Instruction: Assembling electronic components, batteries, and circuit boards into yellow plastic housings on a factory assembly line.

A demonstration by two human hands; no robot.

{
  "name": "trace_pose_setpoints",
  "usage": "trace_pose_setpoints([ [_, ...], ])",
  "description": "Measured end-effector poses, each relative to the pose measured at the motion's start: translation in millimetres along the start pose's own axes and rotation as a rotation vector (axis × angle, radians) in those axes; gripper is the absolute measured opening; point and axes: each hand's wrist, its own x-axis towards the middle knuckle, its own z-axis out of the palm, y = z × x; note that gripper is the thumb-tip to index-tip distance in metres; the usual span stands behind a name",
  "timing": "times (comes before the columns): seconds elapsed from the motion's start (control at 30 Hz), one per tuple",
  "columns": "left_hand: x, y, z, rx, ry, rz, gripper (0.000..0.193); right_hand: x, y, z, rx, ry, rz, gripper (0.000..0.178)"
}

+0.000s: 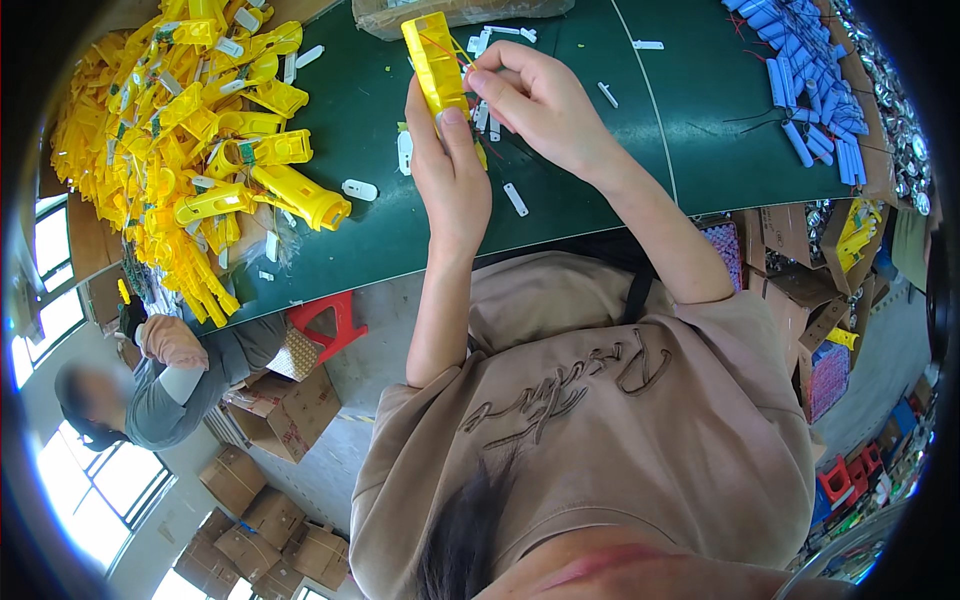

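Observation:
My left hand (pixel 448 180) is closed around a yellow plastic housing (pixel 434 62), held upright above the green table with its hollow, ribbed side showing. Thin red and yellowish wires (pixel 466 52) come out of the housing on its right side. At those wires, the thumb and fingertips of my right hand (pixel 540 108) are pinched together beside the housing. Small white plastic pieces (pixel 515 199) lie scattered on the table around and beneath both hands; one rounded white piece (pixel 404 152) rests just left of my left hand.
A large heap of yellow housings (pixel 180 140) covers the table's left side. At the far right lie blue cylindrical cells (pixel 815 90) with wires, beside shiny silver parts (pixel 890 110). A plastic-wrapped box (pixel 460 12) stands at the back. Another person (pixel 170 385) sits at left, near a red stool (pixel 330 328).

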Motion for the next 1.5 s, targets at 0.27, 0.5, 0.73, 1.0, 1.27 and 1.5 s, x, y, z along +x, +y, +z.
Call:
trace_pose_setpoints([
  [0.27,1.3,-15.2,-0.8,-0.092,-0.008,0.014,0.038,-1.2,23.6,17.1,0.181,0.151,0.007,0.016],
  [0.5,11.5,-9.5,6.9,-0.256,0.036,-0.032,0.040,-11.8,16.4,27.8,-0.387,0.339,-0.267,0.014],
  [0.73,21.5,-12.4,11.5,-0.406,0.024,-0.042,0.041,-11.6,16.5,33.4,-0.610,0.457,-0.507,0.008],
  [1.0,23.9,2.6,9.4,-0.673,-0.038,-0.157,0.043,-11.5,21.6,34.5,-0.652,0.437,-0.599,0.009],
  [1.27,32.0,1.5,4.8,-0.673,-0.088,-0.201,0.042,-8.8,29.0,34.9,-0.616,0.451,-0.588,0.010],
  [1.5,33.4,-4.1,4.0,-0.652,-0.071,-0.188,0.035,-6.3,29.9,38.7,-0.478,0.485,-0.512,0.012],
])
